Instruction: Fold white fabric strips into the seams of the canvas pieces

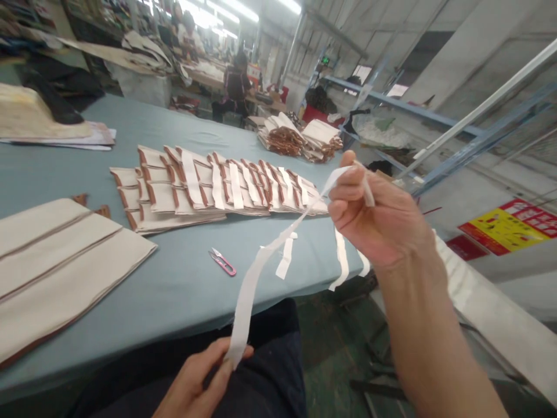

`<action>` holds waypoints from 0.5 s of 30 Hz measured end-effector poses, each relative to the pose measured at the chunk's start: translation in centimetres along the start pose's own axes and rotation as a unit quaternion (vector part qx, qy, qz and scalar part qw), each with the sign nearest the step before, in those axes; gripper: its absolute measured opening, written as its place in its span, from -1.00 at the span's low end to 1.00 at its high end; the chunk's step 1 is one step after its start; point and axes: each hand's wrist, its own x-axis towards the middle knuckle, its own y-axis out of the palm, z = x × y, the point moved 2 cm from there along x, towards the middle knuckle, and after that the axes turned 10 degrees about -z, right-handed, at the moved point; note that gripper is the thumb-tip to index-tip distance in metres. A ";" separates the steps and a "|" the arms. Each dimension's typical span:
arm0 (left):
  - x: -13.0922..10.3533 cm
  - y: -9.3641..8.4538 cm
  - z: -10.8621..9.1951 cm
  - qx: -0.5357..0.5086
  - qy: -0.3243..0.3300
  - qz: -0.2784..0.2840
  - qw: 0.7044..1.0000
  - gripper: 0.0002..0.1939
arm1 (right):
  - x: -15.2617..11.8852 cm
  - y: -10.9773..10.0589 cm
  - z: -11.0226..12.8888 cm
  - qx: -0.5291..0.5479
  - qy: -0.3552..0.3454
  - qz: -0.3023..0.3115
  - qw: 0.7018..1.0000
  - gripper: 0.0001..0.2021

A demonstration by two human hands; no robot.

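A long white fabric strip (248, 290) stretches between my two hands in front of the table's edge. Low in the view, above my lap, my left hand (204, 371) pinches its lower end between thumb and fingers. My right hand (369, 203), raised at the right, grips the other end, and a short tail of the strip hangs beside the fingers. Pink-handled thread snips (223, 263) lie on the blue-covered table (183, 290). A short white strip piece (285, 258) rests near the table's edge, and another strip (340, 261) hangs over it, below my right hand.
A row of overlapping beige fabric pieces (161, 194) with brown edging, several topped by white strips, crosses the table. A larger beige panel stack (56, 261) lies at the left, with folded bundles (282, 133) at the far end. A co-worker (237, 84) sits beyond.
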 end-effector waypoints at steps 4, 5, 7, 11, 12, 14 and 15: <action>3.0 0.7 0.3 -0.017 -0.007 0.033 0.999 -0.50 | -1.8 1.2 1.8 -0.092 -0.054 0.045 0.993 -0.83; 3.5 0.7 0.3 -0.019 -0.016 0.038 0.999 -0.43 | -2.2 1.5 2.1 -0.096 -0.065 0.050 0.992 -0.84; 4.3 0.3 0.4 -0.037 -0.031 0.053 0.997 -0.27 | -3.0 2.0 2.5 -0.087 -0.078 0.056 0.992 -0.85; 5.0 -1.0 1.6 -0.125 -0.017 0.133 0.983 -0.02 | -4.2 2.8 3.4 -0.100 -0.110 0.070 0.987 -0.86; 5.1 -1.2 2.2 -0.154 -0.008 0.156 0.976 0.02 | -4.4 3.0 3.6 -0.107 -0.112 0.067 0.986 -0.84; 4.9 -1.3 3.5 -0.200 -0.002 0.186 0.962 0.11 | -4.7 3.4 4.0 -0.108 -0.110 0.050 0.987 -0.77; 4.7 -1.2 4.0 -0.208 -0.007 0.181 0.961 0.14 | -4.8 3.7 4.1 -0.101 -0.108 0.039 0.988 -0.73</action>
